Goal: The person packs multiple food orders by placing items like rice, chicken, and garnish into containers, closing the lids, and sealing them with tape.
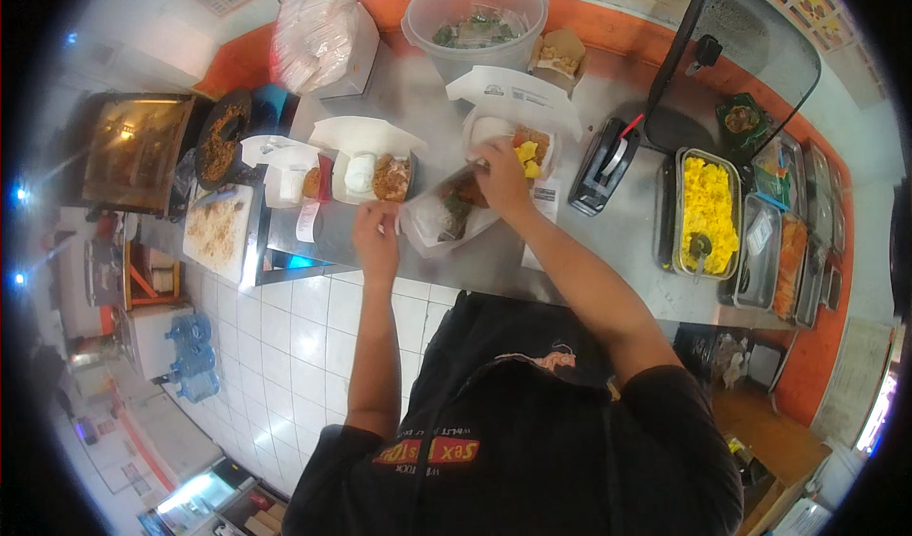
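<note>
A white takeaway box (432, 235) with dark greens and other food in it, blurred, lies at the counter's front edge. My right hand (504, 179) grips its upper right edge with bent fingers. At its left edge is my left hand (376, 235), thumb and fingers drawn together; blur hides whether they hold the edge. Behind my right hand, another box (527, 94) stands with its lid up, showing rice, yellow egg and brown food. Left of these, one open box (367, 133) contains white rice and browned food. A smaller open box (278, 152) sits beside it.
A black tape dispenser or stapler-like device (605, 165) and a metal tray of yellow scrambled egg (705, 215) are right. A plastic tub (474, 44) stands behind. Leftward are a stone mortar (224, 137) and a cutting board with a knife (221, 229). Paper slips (306, 222) lie near the boxes.
</note>
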The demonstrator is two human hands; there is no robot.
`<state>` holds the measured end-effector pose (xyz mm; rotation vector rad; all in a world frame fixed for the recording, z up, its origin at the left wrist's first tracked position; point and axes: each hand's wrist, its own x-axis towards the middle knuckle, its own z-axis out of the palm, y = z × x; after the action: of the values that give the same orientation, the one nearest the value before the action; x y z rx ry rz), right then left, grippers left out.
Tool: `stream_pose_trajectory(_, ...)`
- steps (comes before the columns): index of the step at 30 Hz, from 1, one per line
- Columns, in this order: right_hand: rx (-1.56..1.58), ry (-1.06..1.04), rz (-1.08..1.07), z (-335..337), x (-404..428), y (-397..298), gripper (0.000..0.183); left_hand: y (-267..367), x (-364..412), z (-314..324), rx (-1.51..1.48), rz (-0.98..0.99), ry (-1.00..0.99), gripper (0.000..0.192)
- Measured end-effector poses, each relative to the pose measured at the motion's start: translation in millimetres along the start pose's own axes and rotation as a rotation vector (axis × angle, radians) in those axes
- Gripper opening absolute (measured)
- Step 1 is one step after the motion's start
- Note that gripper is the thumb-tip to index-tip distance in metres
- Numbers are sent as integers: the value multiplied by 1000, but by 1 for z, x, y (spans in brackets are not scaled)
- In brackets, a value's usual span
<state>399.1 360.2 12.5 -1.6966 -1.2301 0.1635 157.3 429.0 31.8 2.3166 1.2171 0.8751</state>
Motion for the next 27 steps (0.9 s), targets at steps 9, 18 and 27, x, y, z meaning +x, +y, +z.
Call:
stream_pose_trajectory(9, -259, 273, 194, 6, -117, -8, 33, -30, -59, 29, 95, 218, 10, 27)
stream_pose_trajectory(18, 22, 359, 479, 43, -114, -9, 16, -66, -54, 82, -370, -122, 49, 13)
stream_pose_trajectory(27, -12, 19, 721, 14, -105, -40, 18, -40, -13, 28, -341, -322, -245, 17)
